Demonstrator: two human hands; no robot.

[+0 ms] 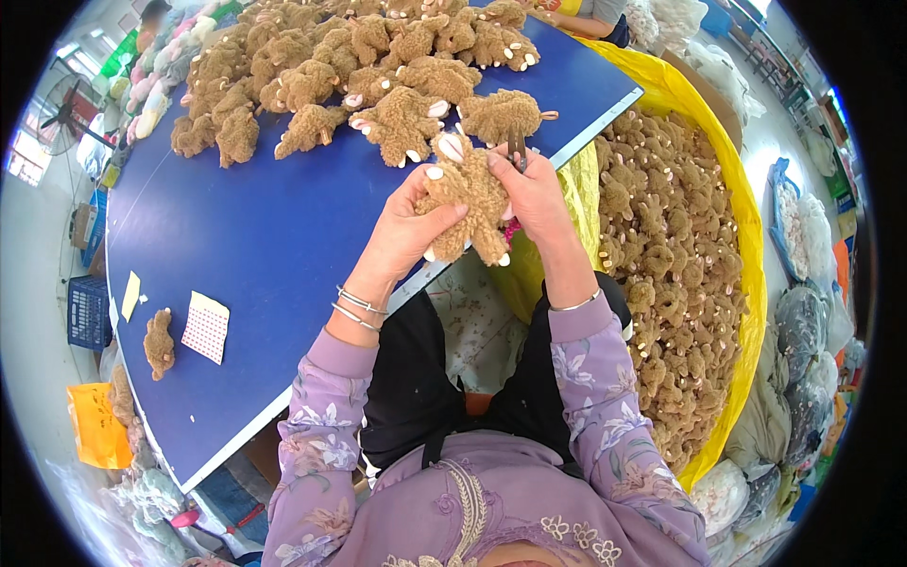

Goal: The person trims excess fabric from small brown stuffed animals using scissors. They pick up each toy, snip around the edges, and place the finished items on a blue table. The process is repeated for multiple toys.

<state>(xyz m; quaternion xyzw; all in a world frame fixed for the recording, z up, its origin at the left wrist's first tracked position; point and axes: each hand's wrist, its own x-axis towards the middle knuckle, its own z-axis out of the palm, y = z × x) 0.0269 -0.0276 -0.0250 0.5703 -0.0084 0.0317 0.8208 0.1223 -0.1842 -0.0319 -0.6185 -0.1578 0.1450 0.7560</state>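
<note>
Seated person in a lilac floral top, forearms coming up from the near edge. Left hand [408, 225] wrapped around the left side of a brown plush toy [465, 200], thumb across its front, two bangles on that wrist. Right hand [537, 194] closed on the toy's right side and also gripping small scissors [516, 149], blades poking up above the fingers. Toy held in the air just over the near edge of the blue table [274, 236], above the lap. Near left on the table: one lone brown plush piece [159, 342], a dotted white card [206, 326] just beside it, a small yellow slip [130, 295] farther left. Right of the person, a big yellow-lined bin [746, 283] full of the same brown plush toys. Far side of the table: a heap of brown plush toys [359, 66], nearest ones just beyond the hands. Another person's body at the far edge, mostly cut off.
</note>
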